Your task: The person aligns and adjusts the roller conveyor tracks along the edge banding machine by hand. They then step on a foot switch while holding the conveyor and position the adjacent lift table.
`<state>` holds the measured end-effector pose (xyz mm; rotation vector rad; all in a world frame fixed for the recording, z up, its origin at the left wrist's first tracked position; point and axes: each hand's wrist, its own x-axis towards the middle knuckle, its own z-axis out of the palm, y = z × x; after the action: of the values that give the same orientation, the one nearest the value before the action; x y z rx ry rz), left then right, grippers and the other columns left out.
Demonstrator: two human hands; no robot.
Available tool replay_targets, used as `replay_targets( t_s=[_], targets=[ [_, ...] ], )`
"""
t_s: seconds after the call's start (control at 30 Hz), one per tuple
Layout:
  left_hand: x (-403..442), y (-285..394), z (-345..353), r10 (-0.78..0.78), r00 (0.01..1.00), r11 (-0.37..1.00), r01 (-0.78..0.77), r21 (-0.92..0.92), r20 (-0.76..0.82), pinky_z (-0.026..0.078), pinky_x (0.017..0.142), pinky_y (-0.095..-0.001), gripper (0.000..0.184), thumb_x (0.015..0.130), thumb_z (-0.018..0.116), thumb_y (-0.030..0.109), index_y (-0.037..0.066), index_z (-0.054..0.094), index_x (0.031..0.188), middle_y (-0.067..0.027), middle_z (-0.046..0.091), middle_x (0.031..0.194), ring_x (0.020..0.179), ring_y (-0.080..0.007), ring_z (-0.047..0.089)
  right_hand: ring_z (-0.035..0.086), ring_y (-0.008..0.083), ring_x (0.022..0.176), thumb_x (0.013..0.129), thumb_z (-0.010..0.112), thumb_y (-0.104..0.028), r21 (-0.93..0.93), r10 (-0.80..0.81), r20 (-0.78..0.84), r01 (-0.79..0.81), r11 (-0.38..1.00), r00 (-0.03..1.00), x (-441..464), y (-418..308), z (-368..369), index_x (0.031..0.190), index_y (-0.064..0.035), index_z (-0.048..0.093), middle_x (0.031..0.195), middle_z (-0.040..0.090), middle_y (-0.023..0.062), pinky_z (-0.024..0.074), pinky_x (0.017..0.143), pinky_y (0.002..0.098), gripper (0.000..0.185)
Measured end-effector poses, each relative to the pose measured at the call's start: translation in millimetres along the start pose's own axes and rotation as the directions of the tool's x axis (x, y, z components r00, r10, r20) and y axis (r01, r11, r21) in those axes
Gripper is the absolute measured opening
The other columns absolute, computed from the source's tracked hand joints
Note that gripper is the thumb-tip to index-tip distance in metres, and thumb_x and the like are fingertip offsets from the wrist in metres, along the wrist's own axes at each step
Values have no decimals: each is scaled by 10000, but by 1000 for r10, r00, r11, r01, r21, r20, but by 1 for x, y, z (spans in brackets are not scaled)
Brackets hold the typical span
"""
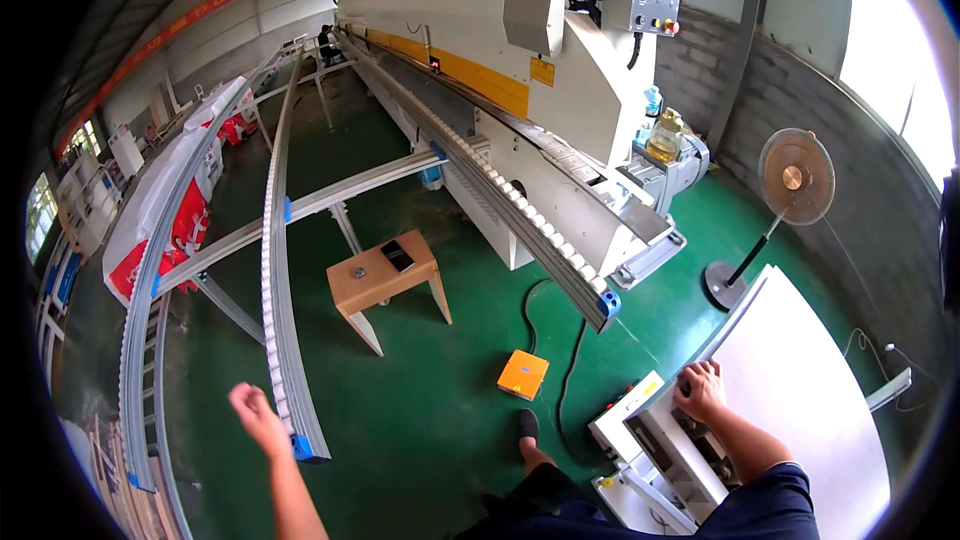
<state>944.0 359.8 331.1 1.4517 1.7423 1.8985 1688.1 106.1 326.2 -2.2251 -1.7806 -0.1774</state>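
Nearest us, a dark sleeve (pixel 790 500) leads to the right hand (pixel 703 390), its fingers curled at the edge of the white-topped surface (pixel 810 390) at lower right; the placing suggests support, though we cannot tell whether they grip anything. The left hand (pixel 258 420), loosely half-open and apparently empty, hangs just beside the near end of a roller rail (pixel 290 340). Farther out, we see a crossbeam (pixel 350 188) that carries the rail clear of the green floor (pixel 470 340). An orange box (pixel 523 375) lies near the foot (pixel 527 427), plausibly within its reach. A stool (pixel 370 285) bears a dark flat object (pixel 397 256); a standing fan (pixel 796 177) faces inward, presumably for cooling.
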Motion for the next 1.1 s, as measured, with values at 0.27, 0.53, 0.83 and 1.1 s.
replay_targets(
  t_s=[0.27,0.53,0.83,1.1],
  targets=[
    [-6,331,-17,638,713,757,-516,-400,289,444,854,-312,229,997,540,133,25,549,1199,-67,583,1079,899,-156,528,571,287,1103,744,698,-204,6,36,45,-36,999,998,0,-2,-2,925,-72,682,1004,662,83,277,1140,471,225],
    [-45,369,20,653,476,753,-487,-442,589,449,841,-332,229,995,538,158,31,551,1185,-69,589,1069,889,-167,536,582,293,1115,741,705,-207,-9,35,39,-34,999,999,1,-3,1,936,-71,689,1004,677,90,309,1122,443,238],
    [-49,347,27,572,508,812,-465,-354,644,456,826,-355,231,993,536,187,38,554,1168,-72,596,1058,879,-181,545,596,281,1060,739,689,-192,-1,-3,-19,3,1000,1000,1,0,3,892,-80,675,965,668,86,323,1099,455,190],
    [-50,296,38,407,584,892,-420,-167,702,461,813,-375,236,991,534,213,44,556,1154,-75,602,1048,869,-193,553,571,296,1112,734,679,-190,0,49,42,-49,999,998,0,2,2,887,-72,675,996,668,103,326,1092,447,193]
  ],
)
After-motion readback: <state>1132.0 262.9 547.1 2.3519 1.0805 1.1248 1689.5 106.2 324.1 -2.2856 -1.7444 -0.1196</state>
